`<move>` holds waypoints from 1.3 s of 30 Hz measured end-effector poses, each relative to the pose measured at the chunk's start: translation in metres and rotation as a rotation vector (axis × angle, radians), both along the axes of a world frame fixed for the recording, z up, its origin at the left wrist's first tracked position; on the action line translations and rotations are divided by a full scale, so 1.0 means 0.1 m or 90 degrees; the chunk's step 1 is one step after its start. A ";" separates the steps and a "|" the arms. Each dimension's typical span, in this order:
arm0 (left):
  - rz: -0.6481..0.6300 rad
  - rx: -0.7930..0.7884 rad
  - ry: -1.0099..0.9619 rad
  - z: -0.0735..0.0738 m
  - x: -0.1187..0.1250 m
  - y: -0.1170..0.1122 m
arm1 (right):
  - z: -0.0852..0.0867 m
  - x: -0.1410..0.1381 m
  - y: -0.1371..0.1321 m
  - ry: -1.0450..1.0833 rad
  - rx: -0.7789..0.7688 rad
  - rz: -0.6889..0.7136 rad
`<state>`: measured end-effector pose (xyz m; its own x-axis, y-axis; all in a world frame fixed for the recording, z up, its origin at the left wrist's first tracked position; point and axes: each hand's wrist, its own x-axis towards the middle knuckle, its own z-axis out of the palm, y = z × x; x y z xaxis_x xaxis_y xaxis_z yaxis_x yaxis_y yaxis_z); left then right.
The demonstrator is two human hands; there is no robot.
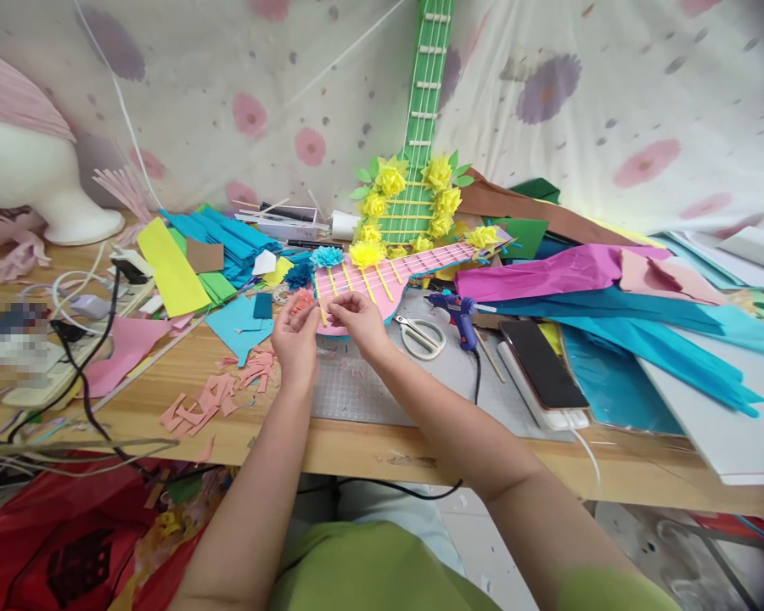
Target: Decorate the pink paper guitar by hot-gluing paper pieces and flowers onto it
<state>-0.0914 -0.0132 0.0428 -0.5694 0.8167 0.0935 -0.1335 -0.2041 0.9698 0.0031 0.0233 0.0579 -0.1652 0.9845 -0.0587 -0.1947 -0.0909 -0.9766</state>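
Observation:
A small pink paper guitar (pixel 373 284) with yellow bars and white strings lies at the middle of the table. My left hand (pixel 294 335) is closed at its lower left end, with a ruffled coral paper flower (pixel 303 299) at the fingers. Beside it, my right hand (pixel 360 321) is closed in a pinch over the guitar's body; what its fingertips hold is hidden. A blue paper flower (pixel 327 256) sits at the guitar's upper left edge. Yellow flowers (pixel 367 253) trim a green paper guitar (pixel 413 195) standing upright behind.
Scissors (pixel 422 337) and a blue glue gun (pixel 462 318) lie right of my hands on a grey cutting mat (pixel 362 386). Farther right are a phone (pixel 543 363) and coloured paper (pixel 547 270). Coral paper scraps (pixel 207 403) and a power strip (pixel 118 301) are at left.

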 end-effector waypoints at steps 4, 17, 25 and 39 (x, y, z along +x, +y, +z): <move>0.018 0.013 0.434 0.00 -0.35 0.02 | 0.06 0.12 0.07 -0.115 -0.010 -0.020; -0.041 0.015 0.851 -0.04 -0.59 0.41 | 0.05 0.01 0.24 -0.538 0.016 0.081; -0.088 0.053 0.855 -0.05 -0.79 0.50 | 0.23 -0.17 0.30 -0.668 -0.010 0.152; -0.103 0.048 0.850 -0.10 -0.78 0.49 | 0.25 -0.28 0.41 -0.741 -0.024 0.155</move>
